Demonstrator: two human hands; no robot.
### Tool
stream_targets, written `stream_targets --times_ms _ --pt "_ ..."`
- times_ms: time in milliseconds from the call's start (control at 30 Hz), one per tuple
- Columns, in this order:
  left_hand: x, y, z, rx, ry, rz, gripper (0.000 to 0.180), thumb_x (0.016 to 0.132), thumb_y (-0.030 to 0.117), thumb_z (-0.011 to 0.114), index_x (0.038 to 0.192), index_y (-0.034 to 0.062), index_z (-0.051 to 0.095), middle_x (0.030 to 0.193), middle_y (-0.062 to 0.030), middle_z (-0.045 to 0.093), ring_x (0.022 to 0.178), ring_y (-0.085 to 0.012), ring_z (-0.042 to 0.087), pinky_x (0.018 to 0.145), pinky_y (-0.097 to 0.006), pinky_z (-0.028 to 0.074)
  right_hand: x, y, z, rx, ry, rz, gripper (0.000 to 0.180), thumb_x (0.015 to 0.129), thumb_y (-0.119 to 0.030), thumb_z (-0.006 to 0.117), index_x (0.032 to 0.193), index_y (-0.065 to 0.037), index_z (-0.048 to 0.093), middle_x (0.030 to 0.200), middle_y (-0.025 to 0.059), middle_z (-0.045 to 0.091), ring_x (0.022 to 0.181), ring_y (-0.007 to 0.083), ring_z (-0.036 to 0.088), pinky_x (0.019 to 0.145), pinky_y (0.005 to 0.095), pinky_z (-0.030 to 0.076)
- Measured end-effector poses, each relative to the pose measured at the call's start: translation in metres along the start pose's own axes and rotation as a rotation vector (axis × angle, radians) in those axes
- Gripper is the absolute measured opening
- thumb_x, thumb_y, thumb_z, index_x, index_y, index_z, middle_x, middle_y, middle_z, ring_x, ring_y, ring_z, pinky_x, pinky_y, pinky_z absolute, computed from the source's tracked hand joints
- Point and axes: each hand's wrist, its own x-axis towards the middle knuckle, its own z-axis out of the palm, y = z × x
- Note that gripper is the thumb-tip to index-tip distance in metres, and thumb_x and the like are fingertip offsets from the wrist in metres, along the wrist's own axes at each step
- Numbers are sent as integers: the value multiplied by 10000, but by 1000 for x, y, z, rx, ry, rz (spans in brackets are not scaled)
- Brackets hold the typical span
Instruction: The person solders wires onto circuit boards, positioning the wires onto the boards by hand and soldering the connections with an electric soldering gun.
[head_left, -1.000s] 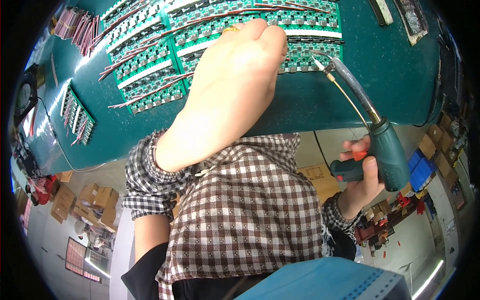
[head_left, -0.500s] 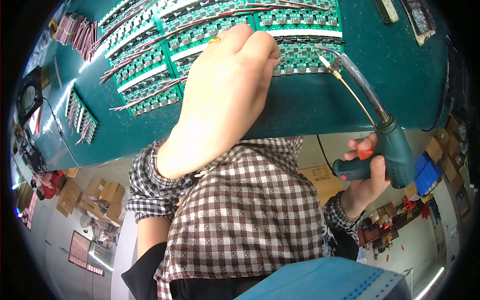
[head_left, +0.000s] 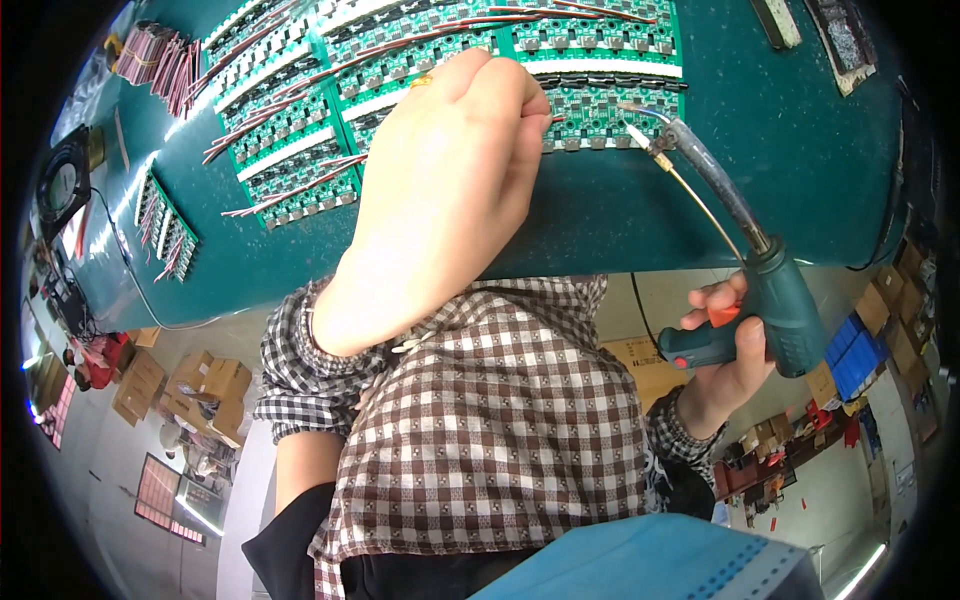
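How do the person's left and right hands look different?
The left hand wears a yellow ring; none shows on the right hand. The left hand covers part of the green circuit boards; the right hand grips a green soldering gun. Both come out of checked sleeves.

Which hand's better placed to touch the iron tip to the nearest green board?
Right, I'd say: the right hand grips the soldering gun, its tip already at or just over the green board. The left hand looks occupied, seemingly pinching a reddish wire there.
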Motion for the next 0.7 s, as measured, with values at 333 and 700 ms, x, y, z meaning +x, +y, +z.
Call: stream_targets --times_ms 333,700 --pt "-3 -1 5 34 46 2 79 773 30 625 807 41 554 745 -72 535 649 -221 551 576 -309 442 -1 -3 3 5 3 4 439 871 -266 564 1110 93 482 854 148 589 747 243 637 548 288 561" --pt "-4 -6 17 14 146 9 115 720 47 636 773 48 535 716 -82 529 641 -245 548 574 -337 448 -1 -5 5 76 20 58 394 859 -227 575 1088 91 532 841 151 622 753 276 656 578 315 583"
